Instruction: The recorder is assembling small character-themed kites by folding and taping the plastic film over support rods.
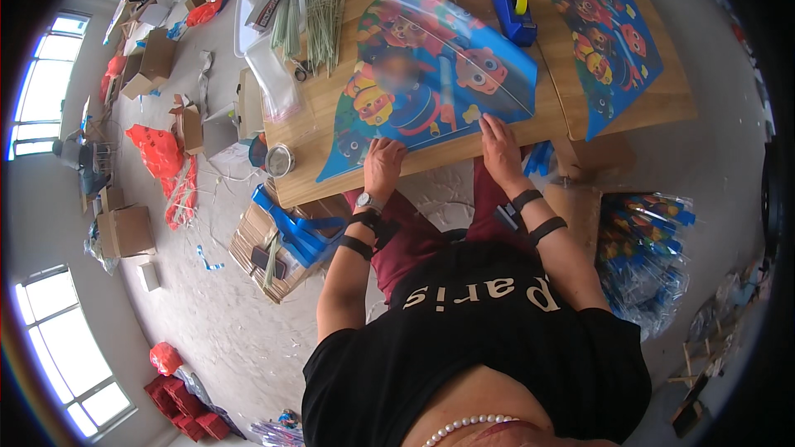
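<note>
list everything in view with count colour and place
printed sheets: two, multicoloured, on table
table: one seamed surface, brown, centre
tape dispenser: one, blue, between sheets
sticks: many, pale green, far left tabletop
bin: one, clear, beside sticks
scissors: one pair, dark, near sticks
round container: one, greyish, near left corner
strips: several, blue, tabletop and lower left
cartons: several, brown, mostly left
bags: several, red, left floor
wrapped goods: pile, multicoloured, right
windows: two, white, left
left grip: one, bare, sheet's near edge
right grip: one, bare, sheet's near edge
</note>
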`<act>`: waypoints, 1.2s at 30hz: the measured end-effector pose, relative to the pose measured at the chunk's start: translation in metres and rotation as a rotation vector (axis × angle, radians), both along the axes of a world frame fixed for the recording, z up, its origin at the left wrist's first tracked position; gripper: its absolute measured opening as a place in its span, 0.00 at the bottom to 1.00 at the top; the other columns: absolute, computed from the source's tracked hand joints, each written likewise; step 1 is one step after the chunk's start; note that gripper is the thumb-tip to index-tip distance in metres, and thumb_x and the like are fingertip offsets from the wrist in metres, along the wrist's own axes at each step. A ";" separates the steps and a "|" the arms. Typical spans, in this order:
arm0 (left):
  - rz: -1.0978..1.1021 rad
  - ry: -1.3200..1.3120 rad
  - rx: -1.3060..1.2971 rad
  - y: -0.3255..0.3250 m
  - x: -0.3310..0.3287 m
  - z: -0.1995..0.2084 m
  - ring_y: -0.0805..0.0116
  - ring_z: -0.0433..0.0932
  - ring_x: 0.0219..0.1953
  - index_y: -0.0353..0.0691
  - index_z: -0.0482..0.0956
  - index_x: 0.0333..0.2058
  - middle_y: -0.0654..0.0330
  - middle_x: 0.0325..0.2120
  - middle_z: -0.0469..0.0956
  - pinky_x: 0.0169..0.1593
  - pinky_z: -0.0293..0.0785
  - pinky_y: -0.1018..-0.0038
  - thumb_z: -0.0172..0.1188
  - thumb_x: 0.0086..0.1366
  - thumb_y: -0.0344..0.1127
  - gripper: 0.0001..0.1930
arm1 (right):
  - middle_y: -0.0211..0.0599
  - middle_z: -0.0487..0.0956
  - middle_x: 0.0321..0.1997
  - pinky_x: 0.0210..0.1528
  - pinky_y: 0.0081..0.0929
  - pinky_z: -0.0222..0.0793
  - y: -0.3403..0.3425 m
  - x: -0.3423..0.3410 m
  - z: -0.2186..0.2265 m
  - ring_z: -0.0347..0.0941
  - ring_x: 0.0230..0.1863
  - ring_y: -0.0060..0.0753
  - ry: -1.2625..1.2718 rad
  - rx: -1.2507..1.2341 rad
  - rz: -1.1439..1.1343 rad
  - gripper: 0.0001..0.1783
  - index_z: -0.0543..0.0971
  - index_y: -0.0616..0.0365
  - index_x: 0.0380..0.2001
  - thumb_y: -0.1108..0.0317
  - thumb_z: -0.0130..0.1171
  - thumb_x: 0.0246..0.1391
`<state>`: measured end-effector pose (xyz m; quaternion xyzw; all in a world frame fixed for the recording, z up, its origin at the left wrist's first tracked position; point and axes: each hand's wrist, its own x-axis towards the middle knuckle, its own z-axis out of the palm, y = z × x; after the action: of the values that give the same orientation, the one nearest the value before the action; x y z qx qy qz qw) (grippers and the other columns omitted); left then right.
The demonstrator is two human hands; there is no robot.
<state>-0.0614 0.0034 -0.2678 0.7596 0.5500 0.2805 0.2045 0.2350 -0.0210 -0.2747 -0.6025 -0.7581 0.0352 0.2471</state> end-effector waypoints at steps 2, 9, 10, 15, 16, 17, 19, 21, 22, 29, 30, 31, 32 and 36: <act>-0.003 0.003 0.003 0.000 0.001 0.001 0.48 0.77 0.41 0.39 0.83 0.34 0.55 0.32 0.80 0.51 0.73 0.56 0.67 0.62 0.32 0.04 | 0.49 0.73 0.64 0.69 0.43 0.65 0.000 0.000 0.000 0.68 0.66 0.51 -0.031 -0.003 -0.013 0.23 0.75 0.68 0.58 0.77 0.56 0.58; -0.014 0.024 0.048 0.000 -0.001 -0.001 0.48 0.75 0.41 0.40 0.82 0.33 0.55 0.32 0.78 0.44 0.74 0.57 0.66 0.61 0.31 0.04 | 0.46 0.74 0.63 0.68 0.43 0.67 0.000 -0.010 0.011 0.69 0.65 0.49 0.007 -0.010 0.091 0.22 0.76 0.66 0.58 0.78 0.55 0.59; -0.014 0.025 0.047 0.000 -0.001 0.000 0.48 0.75 0.41 0.40 0.82 0.33 0.55 0.32 0.78 0.44 0.74 0.57 0.66 0.61 0.31 0.04 | 0.46 0.74 0.63 0.68 0.43 0.67 -0.001 -0.010 0.011 0.69 0.65 0.49 0.008 -0.010 0.091 0.22 0.76 0.66 0.58 0.78 0.55 0.59; -0.003 0.035 0.023 -0.001 0.000 0.005 0.47 0.77 0.40 0.38 0.83 0.33 0.54 0.32 0.79 0.47 0.74 0.58 0.67 0.62 0.31 0.04 | 0.46 0.74 0.63 0.68 0.41 0.67 -0.002 -0.008 0.005 0.69 0.66 0.48 -0.002 -0.009 0.115 0.24 0.77 0.63 0.58 0.78 0.56 0.56; -0.003 0.038 0.021 0.000 -0.002 0.003 0.47 0.77 0.40 0.38 0.83 0.33 0.54 0.32 0.79 0.47 0.74 0.58 0.67 0.62 0.31 0.04 | 0.46 0.74 0.63 0.68 0.41 0.67 -0.002 -0.007 0.004 0.69 0.66 0.48 0.002 -0.011 0.114 0.24 0.77 0.63 0.58 0.78 0.56 0.56; -0.015 0.040 0.033 0.003 -0.003 0.002 0.47 0.76 0.40 0.39 0.83 0.34 0.54 0.32 0.79 0.46 0.74 0.57 0.67 0.62 0.31 0.04 | 0.45 0.75 0.63 0.68 0.41 0.67 -0.002 -0.006 0.003 0.69 0.66 0.48 -0.002 0.000 0.117 0.24 0.77 0.63 0.58 0.78 0.56 0.56; -0.028 0.043 0.043 0.006 -0.004 0.001 0.47 0.76 0.41 0.40 0.83 0.34 0.54 0.33 0.79 0.44 0.74 0.56 0.66 0.62 0.32 0.04 | 0.45 0.75 0.63 0.67 0.41 0.67 -0.002 -0.005 0.003 0.69 0.65 0.48 -0.003 0.008 0.118 0.24 0.77 0.63 0.58 0.78 0.55 0.56; -0.020 0.020 0.011 0.007 -0.005 0.000 0.46 0.77 0.40 0.40 0.83 0.35 0.53 0.33 0.80 0.45 0.74 0.57 0.67 0.61 0.31 0.04 | 0.44 0.74 0.63 0.66 0.42 0.68 -0.003 -0.006 0.003 0.70 0.64 0.49 0.002 0.024 0.119 0.26 0.76 0.62 0.59 0.80 0.55 0.55; -0.023 0.023 0.008 0.010 -0.007 -0.001 0.46 0.77 0.40 0.40 0.83 0.35 0.53 0.33 0.80 0.45 0.74 0.57 0.67 0.61 0.31 0.04 | 0.44 0.74 0.63 0.66 0.42 0.68 -0.003 -0.006 0.003 0.70 0.64 0.49 0.005 0.021 0.116 0.26 0.76 0.62 0.59 0.80 0.55 0.55; -0.131 -0.055 -0.047 0.025 -0.021 0.000 0.54 0.81 0.34 0.39 0.86 0.39 0.53 0.31 0.81 0.40 0.77 0.63 0.66 0.62 0.28 0.06 | 0.44 0.73 0.64 0.67 0.42 0.67 -0.003 -0.004 0.001 0.69 0.65 0.48 0.000 0.020 0.121 0.25 0.75 0.61 0.60 0.77 0.54 0.57; -0.146 -0.066 -0.074 0.026 -0.022 0.000 0.55 0.81 0.34 0.39 0.86 0.40 0.52 0.32 0.82 0.40 0.77 0.64 0.66 0.63 0.28 0.07 | 0.44 0.73 0.64 0.68 0.42 0.67 -0.004 -0.003 0.001 0.69 0.65 0.48 -0.005 0.013 0.122 0.25 0.75 0.61 0.60 0.77 0.54 0.57; -0.150 -0.063 -0.075 0.028 -0.023 0.001 0.55 0.81 0.34 0.39 0.86 0.40 0.52 0.32 0.82 0.40 0.77 0.64 0.66 0.63 0.28 0.07 | 0.44 0.73 0.64 0.68 0.42 0.67 -0.004 -0.003 0.001 0.69 0.65 0.48 -0.003 0.012 0.118 0.25 0.75 0.61 0.60 0.77 0.54 0.57; -0.160 -0.078 -0.100 0.029 -0.024 0.002 0.55 0.82 0.35 0.38 0.86 0.40 0.52 0.33 0.82 0.41 0.77 0.64 0.65 0.64 0.28 0.07 | 0.43 0.73 0.65 0.68 0.43 0.67 -0.005 -0.003 0.000 0.68 0.65 0.48 -0.008 0.015 0.118 0.26 0.75 0.61 0.60 0.76 0.54 0.57; -0.195 -0.081 -0.162 0.035 -0.027 0.007 0.56 0.83 0.36 0.38 0.87 0.42 0.51 0.35 0.83 0.41 0.78 0.66 0.64 0.66 0.28 0.08 | 0.43 0.72 0.65 0.68 0.43 0.66 -0.006 -0.003 -0.002 0.68 0.66 0.48 -0.019 0.014 0.115 0.26 0.74 0.60 0.62 0.75 0.54 0.58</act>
<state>-0.0888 0.0382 -0.2612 0.7786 0.4856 0.2444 0.3134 0.2324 -0.0268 -0.2762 -0.5566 -0.7939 0.0384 0.2416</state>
